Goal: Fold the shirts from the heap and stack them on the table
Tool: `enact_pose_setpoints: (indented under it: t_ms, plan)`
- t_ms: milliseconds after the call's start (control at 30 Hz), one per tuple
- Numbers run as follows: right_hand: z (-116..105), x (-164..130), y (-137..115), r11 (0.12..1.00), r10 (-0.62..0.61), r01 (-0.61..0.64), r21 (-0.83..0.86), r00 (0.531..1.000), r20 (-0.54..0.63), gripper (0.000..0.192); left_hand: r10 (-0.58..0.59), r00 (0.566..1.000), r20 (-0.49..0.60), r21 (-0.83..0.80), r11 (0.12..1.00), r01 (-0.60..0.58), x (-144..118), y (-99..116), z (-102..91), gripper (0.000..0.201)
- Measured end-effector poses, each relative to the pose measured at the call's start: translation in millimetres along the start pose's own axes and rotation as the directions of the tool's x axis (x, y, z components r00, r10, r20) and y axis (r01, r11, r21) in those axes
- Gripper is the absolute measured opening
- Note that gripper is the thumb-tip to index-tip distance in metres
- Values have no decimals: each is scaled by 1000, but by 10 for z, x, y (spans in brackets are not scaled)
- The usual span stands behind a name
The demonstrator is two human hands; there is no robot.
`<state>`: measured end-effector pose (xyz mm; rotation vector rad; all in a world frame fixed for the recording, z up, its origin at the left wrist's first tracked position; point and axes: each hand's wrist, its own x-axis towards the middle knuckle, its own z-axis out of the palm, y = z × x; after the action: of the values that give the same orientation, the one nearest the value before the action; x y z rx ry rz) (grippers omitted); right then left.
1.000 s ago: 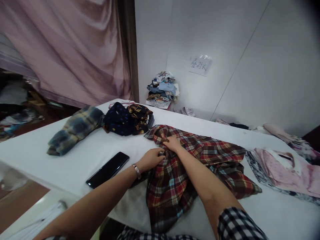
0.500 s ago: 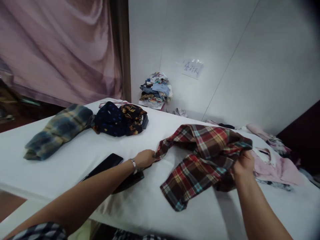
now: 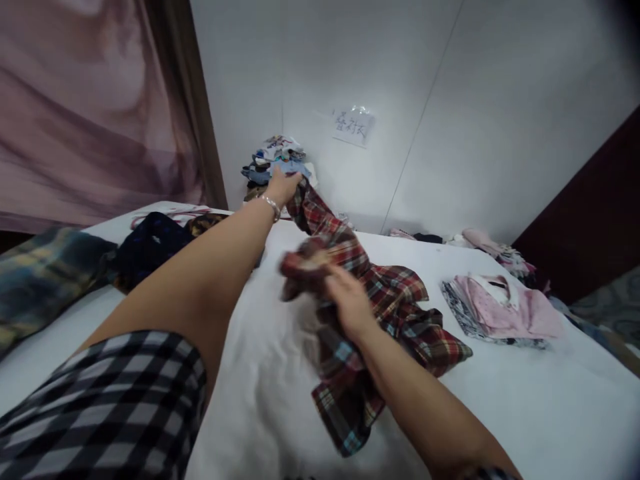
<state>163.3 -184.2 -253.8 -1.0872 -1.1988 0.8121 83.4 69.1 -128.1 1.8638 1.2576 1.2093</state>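
Note:
A red and brown plaid shirt (image 3: 395, 287) lies crumpled across the white table, part of it lifted between my hands. My left hand (image 3: 283, 187), with a bracelet at the wrist, is stretched far forward and closed on one end of the shirt, holding it above the tabletop. Nearer to me, my right hand (image 3: 349, 300) grips a bunched part of the same shirt; motion blurs its fingers and the cloth there. One plaid flap hangs below my right wrist toward the table's near side.
Folded pink clothing (image 3: 520, 310) lies on a patterned garment at right. A blue-yellow plaid garment (image 3: 50, 273) and a dark blue garment (image 3: 155, 243) lie at left. Piled clothes (image 3: 280, 150) stand by the wall beneath a paper sign (image 3: 353, 127). More clothes line the far edge.
My left hand has swung forward and up with its end of the shirt. My right hand has moved left, bunching the cloth. The view has turned to the right.

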Motion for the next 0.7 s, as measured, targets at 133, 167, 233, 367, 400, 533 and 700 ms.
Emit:
enact_pose_setpoints:
  t_ms: [133, 167, 233, 367, 400, 533, 700]
  plan:
    - [385, 180, 421, 964, -68, 168, -204, 904, 423, 40, -2, 973, 231, 149, 988, -34, -597, -426, 85, 36]
    - [272, 206, 486, 943, -122, 240, -232, 894, 432, 36, -24, 960, 280, 194, 980, -32, -790, -587, 36, 38]
    - [-180, 263, 556, 888, -191, 309, -339, 921, 339, 30, -111, 924, 365, 264, 964, 11, -1187, -909, -121, 41]
    - [-1546, 377, 552, 724, -152, -6, -690, 974, -167, 30, -159, 917, 366, 346, 938, 25, -2079, -1284, -410, 56]
    - [-1871, 371, 548, 685, -123, -151, -713, 940, -317, 34, -119, 919, 377, 320, 947, -8, -2339, -1292, -433, 55]
    - [-2663, 113, 610, 633, 172, -581, -511, 749, -639, 51, 83, 786, 612, 138, 968, -210, -3357, -1102, -281, 54]
    - [-2563, -249, 820, 819, 328, -468, -333, 857, -397, 45, 110, 666, 738, 151, 935, -322, -3840, -820, 166, 75]
